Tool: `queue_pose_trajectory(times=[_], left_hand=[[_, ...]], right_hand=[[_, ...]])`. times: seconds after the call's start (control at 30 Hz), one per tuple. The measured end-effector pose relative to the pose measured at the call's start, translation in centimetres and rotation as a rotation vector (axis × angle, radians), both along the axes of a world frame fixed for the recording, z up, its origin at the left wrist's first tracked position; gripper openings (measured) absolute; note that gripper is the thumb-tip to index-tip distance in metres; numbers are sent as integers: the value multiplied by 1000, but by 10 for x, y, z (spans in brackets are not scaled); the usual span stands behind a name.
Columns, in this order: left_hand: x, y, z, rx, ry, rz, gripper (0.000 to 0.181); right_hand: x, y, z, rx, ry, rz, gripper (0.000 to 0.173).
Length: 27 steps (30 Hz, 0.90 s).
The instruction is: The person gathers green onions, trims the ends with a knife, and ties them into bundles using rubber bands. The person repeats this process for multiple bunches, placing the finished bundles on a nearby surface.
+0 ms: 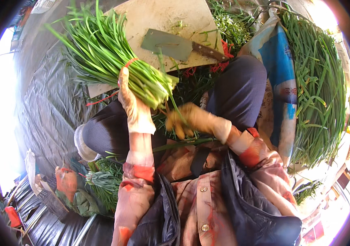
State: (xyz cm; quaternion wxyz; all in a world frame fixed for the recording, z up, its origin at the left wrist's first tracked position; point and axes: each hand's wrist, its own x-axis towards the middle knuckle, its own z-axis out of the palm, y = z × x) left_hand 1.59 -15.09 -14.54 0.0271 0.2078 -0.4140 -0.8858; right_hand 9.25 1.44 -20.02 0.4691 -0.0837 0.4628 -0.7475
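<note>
My left hand (126, 95), in a stained light glove, grips a bunch of green chives (113, 58) around its lower part. A red-orange tie (131, 62) circles the bunch, whose pale cut ends point to the right. Just below those ends is my right hand (190, 120), gloved and blurred. A loose green blade (176, 106) hangs from the bunch across its fingers; the blur hides whether they pinch it. Beyond the bunch, a cleaver (170, 44) with a brown wooden handle lies on a pale cutting board (138, 18), apart from both hands.
At right, a large heap of chives (319, 89) lies beside a blue and white woven sack (278, 61). Trimmings (233, 27) and red ties (226, 49) lie beside the board. Grey plastic sheeting (48, 92) covers the ground at left. More greens (107, 184) sit by my left elbow.
</note>
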Motion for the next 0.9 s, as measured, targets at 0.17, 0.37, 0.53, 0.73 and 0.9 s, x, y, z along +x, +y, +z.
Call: queue_pose_trajectory(times=[0.17, 0.37, 0.53, 0.73, 0.9], left_hand=[[-16, -9, -47, -4, -64, 4, 46], [-47, -17, -47, 175, -142, -107, 45], [-66, -10, -47, 165, -322, -62, 46], [-68, -23, -48, 2, -274, -216, 57], [-71, -14, -37, -111, -291, -225, 67]], right_hand=[[48, 0, -18, 150, 401, 286, 23], [24, 26, 21, 748, 969, 654, 29], [-47, 59, 32, 579, 1358, -462, 21], [-159, 21, 38, 849, 1642, -573, 28], [-186, 16, -30, 580, 1478, -421, 43]])
